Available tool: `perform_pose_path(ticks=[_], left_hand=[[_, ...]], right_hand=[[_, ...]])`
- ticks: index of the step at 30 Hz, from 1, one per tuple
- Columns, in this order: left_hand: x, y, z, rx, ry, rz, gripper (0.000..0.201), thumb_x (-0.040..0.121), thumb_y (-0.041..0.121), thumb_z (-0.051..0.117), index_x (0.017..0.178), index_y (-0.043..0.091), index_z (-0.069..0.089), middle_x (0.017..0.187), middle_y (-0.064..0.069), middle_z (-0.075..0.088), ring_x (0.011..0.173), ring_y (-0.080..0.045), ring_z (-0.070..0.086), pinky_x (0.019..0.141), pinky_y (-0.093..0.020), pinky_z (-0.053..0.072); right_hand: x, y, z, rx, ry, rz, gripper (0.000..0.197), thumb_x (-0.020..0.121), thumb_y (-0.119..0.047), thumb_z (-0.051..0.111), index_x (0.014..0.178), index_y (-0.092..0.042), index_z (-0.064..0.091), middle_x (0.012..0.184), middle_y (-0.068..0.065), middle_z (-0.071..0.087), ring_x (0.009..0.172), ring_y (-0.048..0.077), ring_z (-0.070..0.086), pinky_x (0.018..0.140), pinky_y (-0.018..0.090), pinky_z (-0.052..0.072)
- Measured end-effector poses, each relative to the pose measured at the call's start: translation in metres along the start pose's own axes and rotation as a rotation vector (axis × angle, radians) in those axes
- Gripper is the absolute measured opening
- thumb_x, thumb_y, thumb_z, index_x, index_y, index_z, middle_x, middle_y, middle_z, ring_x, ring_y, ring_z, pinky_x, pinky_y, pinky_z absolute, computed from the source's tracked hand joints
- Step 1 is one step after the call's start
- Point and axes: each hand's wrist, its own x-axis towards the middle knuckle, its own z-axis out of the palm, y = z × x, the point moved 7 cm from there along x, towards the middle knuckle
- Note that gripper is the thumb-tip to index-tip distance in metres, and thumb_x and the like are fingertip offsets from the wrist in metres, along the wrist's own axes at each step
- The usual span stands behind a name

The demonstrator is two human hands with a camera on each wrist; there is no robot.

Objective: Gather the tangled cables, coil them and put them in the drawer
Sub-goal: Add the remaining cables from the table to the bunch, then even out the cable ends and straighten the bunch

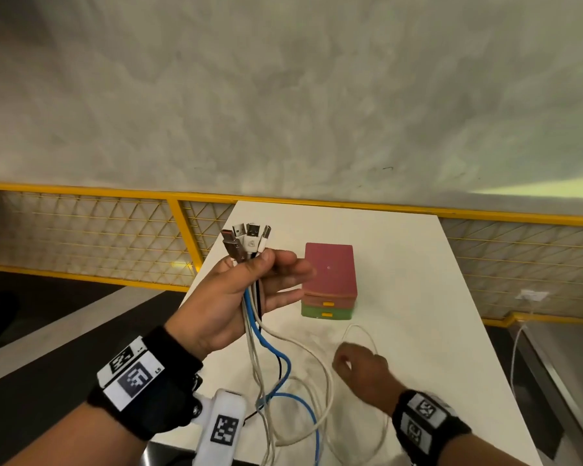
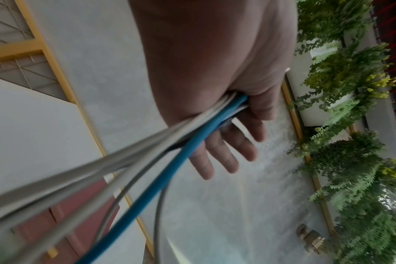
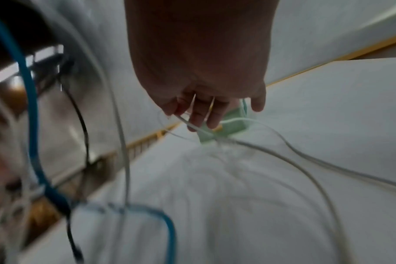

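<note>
My left hand (image 1: 253, 284) is raised over the table's left side, thumb pinching a bundle of cables (image 1: 254, 307) against the palm, other fingers loosely extended. Several USB plugs (image 1: 246, 242) stick up above the fist. White, blue and black cables hang down and loop on the table (image 1: 418, 250). The left wrist view shows the blue cable (image 2: 188, 148) and the grey ones running out of that hand (image 2: 244, 117). My right hand (image 1: 354, 363) is low on the table, fingers curled on a thin white cable loop (image 1: 364, 331); this cable (image 3: 283, 141) passes between its fingers (image 3: 201, 114). The small drawer unit (image 1: 329, 280), red over green, is closed.
A yellow mesh railing (image 1: 182, 227) runs behind and left of the table. A wall socket (image 1: 532, 294) with a white lead plugged in sits at the right. The table's near edge lies just under my wrists. A grey floor spreads beyond the railing.
</note>
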Motion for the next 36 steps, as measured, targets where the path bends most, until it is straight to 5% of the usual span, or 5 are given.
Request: perform_pose_path(ticks=[7, 19, 24, 29, 36], left_hand=[[0.021, -0.023, -0.01, 0.002, 0.344, -0.062, 0.03, 0.098, 0.027, 0.052, 0.11, 0.005, 0.069, 0.114, -0.016, 0.074, 0.109, -0.028, 0.07, 0.091, -0.044, 0.056], [0.029, -0.027, 0.04, -0.184, 0.168, -0.037, 0.043, 0.088, 0.027, 0.056, 0.12, -0.001, 0.064, 0.112, -0.017, 0.074, 0.098, -0.024, 0.074, 0.077, -0.031, 0.061], [0.027, -0.025, 0.035, -0.119, 0.182, 0.01, 0.023, 0.089, 0.021, 0.058, 0.093, 0.004, 0.073, 0.095, -0.021, 0.074, 0.081, -0.027, 0.075, 0.069, -0.034, 0.061], [0.02, -0.018, 0.017, -0.153, 0.25, 0.083, 0.023, 0.097, 0.023, 0.053, 0.085, 0.007, 0.064, 0.051, -0.001, 0.043, 0.049, -0.018, 0.054, 0.074, -0.042, 0.056], [-0.018, -0.04, -0.013, 0.106, 0.165, -0.172, 0.021, 0.087, 0.026, 0.062, 0.078, 0.007, 0.061, 0.051, 0.001, 0.027, 0.035, -0.008, 0.025, 0.038, -0.019, 0.023]], right_hand=[[0.005, -0.089, -0.119, 0.862, 0.276, -0.11, 0.014, 0.095, -0.012, 0.054, 0.082, -0.01, 0.058, 0.067, -0.002, 0.068, 0.064, 0.011, 0.062, 0.065, 0.027, 0.052], [-0.025, -0.16, -0.145, 0.561, 0.403, -0.36, 0.012, 0.092, -0.008, 0.059, 0.084, -0.016, 0.06, 0.073, -0.004, 0.063, 0.066, 0.012, 0.061, 0.059, 0.022, 0.048], [-0.024, -0.155, -0.148, 0.435, 0.366, -0.405, 0.012, 0.087, -0.006, 0.061, 0.083, -0.018, 0.061, 0.078, -0.014, 0.063, 0.073, 0.005, 0.062, 0.062, 0.016, 0.046], [-0.003, -0.099, -0.154, 0.177, 0.524, -0.214, 0.013, 0.077, -0.003, 0.061, 0.083, -0.015, 0.063, 0.087, -0.002, 0.058, 0.079, 0.009, 0.054, 0.068, 0.011, 0.037], [0.013, -0.021, -0.124, 1.113, 0.254, 0.446, 0.027, 0.094, -0.022, 0.062, 0.077, -0.016, 0.042, 0.065, 0.002, 0.042, 0.046, 0.014, 0.037, 0.044, 0.025, 0.029]])
